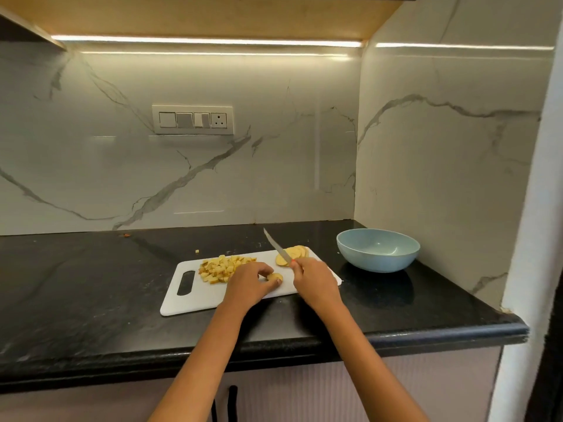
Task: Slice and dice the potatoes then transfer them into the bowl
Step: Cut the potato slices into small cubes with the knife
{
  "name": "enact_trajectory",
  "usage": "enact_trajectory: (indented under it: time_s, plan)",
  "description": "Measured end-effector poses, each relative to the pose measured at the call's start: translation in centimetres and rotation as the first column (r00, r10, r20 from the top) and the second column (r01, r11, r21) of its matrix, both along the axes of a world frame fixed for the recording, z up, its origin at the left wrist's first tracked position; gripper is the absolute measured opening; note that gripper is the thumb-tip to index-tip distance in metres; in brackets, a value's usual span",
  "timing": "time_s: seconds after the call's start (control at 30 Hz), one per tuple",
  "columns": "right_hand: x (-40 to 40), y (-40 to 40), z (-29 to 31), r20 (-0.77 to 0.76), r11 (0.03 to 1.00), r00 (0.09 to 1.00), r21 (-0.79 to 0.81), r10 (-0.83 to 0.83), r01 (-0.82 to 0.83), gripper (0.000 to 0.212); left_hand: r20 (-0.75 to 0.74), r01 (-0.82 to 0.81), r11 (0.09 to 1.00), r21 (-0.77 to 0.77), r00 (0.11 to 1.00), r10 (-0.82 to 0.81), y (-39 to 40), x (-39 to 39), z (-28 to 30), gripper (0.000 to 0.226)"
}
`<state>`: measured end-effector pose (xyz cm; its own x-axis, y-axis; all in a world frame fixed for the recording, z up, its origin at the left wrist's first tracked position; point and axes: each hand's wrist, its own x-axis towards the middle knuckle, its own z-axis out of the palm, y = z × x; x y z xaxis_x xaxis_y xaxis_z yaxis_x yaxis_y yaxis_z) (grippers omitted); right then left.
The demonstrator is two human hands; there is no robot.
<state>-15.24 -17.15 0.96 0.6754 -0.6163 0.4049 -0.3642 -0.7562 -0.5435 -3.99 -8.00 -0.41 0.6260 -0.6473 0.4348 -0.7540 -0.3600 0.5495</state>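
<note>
Potato piece (275,277) sits mid-board on the white cutting board (195,300), pinched by the left hand (248,284): thumb on its near side, curled fingertips on its top and far edge, so the piece pokes out at the hand's 3 o'clock. I see the right hand (313,281) at 3 o'clock of that piece, just beside it but not touching, fingers wrapped tight around the knife (277,247) handle. Handle itself is hidden in the fist. Blade points up and away toward 11 o'clock, tip lifted off the board. Diced potato pile (224,268) lies at 10 o'clock of the left hand, touching its knuckles as far as I can tell. Stack of potato slices (294,254) rests at the board's far right corner, 12 o'clock of the right hand, partly behind the blade. Blue bowl (377,249) sits on the black counter (91,284) at 2 o'clock of the board, apart from it.
</note>
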Motion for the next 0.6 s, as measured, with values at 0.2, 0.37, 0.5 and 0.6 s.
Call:
enact_trajectory:
  time_s: [0.2,0.37,0.5,0.6]
  plan:
    - [-3.7,3.7,-0.1,-0.180,0.981,0.976,-0.172,-0.120,0.089,0.025,-0.018,-0.040,0.998,-0.038,0.999,0.039,0.4,-0.6,0.0,0.026]
    - [-4.6,4.8,0.6,-0.278,0.978,0.953,-0.196,-0.123,0.069,0.025,-0.044,-0.046,0.998,-0.039,0.998,0.044,0.7,-0.8,0.0,0.022]
    - [-4.9,5.0,0.9,-0.314,0.978,0.943,-0.203,-0.112,0.049,0.026,-0.070,-0.051,0.999,-0.018,0.996,0.050,0.6,-0.7,0.1,0.023]
    - [-5.0,5.0,1.0,-0.316,0.978,0.943,-0.204,-0.108,0.044,0.026,-0.080,-0.056,0.998,-0.021,0.995,0.054,0.6,-0.7,0.1,0.022]
